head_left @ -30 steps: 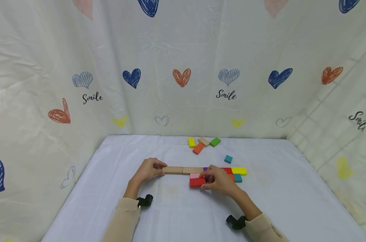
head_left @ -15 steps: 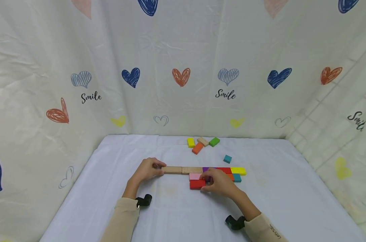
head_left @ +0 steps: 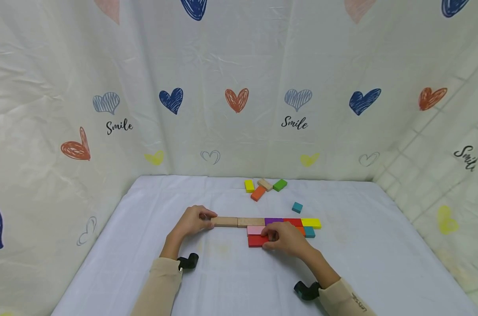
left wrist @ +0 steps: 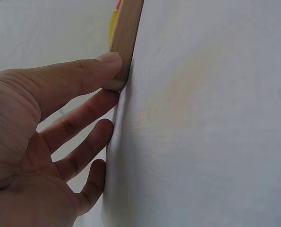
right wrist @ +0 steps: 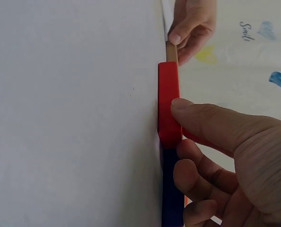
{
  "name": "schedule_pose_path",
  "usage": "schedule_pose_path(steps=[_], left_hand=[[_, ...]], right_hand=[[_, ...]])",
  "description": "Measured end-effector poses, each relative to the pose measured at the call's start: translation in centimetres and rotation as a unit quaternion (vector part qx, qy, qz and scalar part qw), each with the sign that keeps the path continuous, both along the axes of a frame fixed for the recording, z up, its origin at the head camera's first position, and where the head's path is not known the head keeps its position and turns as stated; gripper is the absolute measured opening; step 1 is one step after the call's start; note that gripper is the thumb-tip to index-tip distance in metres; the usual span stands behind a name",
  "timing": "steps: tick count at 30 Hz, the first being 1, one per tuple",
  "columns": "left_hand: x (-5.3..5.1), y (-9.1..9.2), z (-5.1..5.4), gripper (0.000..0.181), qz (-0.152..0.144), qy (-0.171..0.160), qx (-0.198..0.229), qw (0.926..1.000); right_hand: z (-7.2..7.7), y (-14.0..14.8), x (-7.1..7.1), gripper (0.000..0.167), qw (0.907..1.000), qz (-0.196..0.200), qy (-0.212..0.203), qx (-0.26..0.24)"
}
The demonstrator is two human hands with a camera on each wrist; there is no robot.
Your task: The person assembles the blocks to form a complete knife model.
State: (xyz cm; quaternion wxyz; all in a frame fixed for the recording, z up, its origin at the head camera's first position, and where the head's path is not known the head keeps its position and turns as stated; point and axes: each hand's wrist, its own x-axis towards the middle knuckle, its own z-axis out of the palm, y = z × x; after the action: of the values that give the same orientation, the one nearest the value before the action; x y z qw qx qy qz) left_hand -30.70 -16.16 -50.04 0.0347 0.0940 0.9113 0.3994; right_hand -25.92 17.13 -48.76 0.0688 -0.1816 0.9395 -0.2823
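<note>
In the head view, my left hand [head_left: 194, 219] holds the left end of a plain wooden block [head_left: 225, 222], which lies end to end with a second plain block [head_left: 251, 222]. Thumb and index finger pinch that end in the left wrist view. My right hand [head_left: 286, 238] pinches a red block [head_left: 255, 241] in front of a pink block [head_left: 254, 230]. In the right wrist view its thumb lies on the red block's near side, while other fingers touch a dark blue block [right wrist: 173, 184] beside it. The right hand partly covers the middle row.
Purple [head_left: 273, 220], red [head_left: 293, 222] and yellow [head_left: 312, 223] blocks continue the back row, with orange and teal [head_left: 309, 232] ones before them. Loose yellow [head_left: 249, 186], orange [head_left: 258, 193], plain, green [head_left: 280, 185] and teal [head_left: 297, 207] blocks lie farther back on the white cloth.
The pinched red block has shifted slightly toward me. My right-hand fingers have come down a little, showing more of the purple block. My left hand keeps its place.
</note>
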Motion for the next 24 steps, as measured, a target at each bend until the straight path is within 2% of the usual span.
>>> schedule_pose_path(steps=[24], left_hand=[[-0.03,-0.04,-0.07,0.029,-0.002,-0.003,-0.004,1.0]], right_hand=[[-0.09,-0.29,0.24,0.028,0.9999,-0.009,0.007,0.004]])
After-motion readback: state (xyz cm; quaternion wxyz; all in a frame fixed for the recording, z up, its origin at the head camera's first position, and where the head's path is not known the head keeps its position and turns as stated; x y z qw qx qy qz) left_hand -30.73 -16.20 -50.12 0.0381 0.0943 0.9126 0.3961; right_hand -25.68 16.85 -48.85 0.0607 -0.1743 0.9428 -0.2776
